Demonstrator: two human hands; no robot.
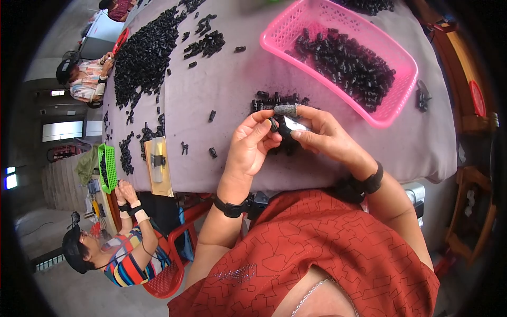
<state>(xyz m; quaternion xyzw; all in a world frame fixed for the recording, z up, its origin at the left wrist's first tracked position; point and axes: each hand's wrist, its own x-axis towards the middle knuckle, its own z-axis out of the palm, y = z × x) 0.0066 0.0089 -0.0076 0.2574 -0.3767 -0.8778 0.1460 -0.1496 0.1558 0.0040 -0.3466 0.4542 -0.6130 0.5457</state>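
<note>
Between the thumb and fingers of my left hand [249, 143] is a small black plastic piece [273, 125], short and roughly cylindrical. My right hand [335, 136] grips a small knife with a pale, shiny blade [294, 124], held close against that piece. A grey cover [287, 110] sits on a fingertip of my right hand. Just beyond and beneath both hands lies a small heap of similar black pieces [277, 99], with dark crumbs scattered around it. The knife's handle is mostly hidden in my fingers.
A pink plastic basket [275, 33] partly filled with black pieces stands at the far right of the cloth-covered table [222, 79]. A large black pile [145, 58] spreads at the far left. Two co-workers sit at the left, one near a green basket [109, 169].
</note>
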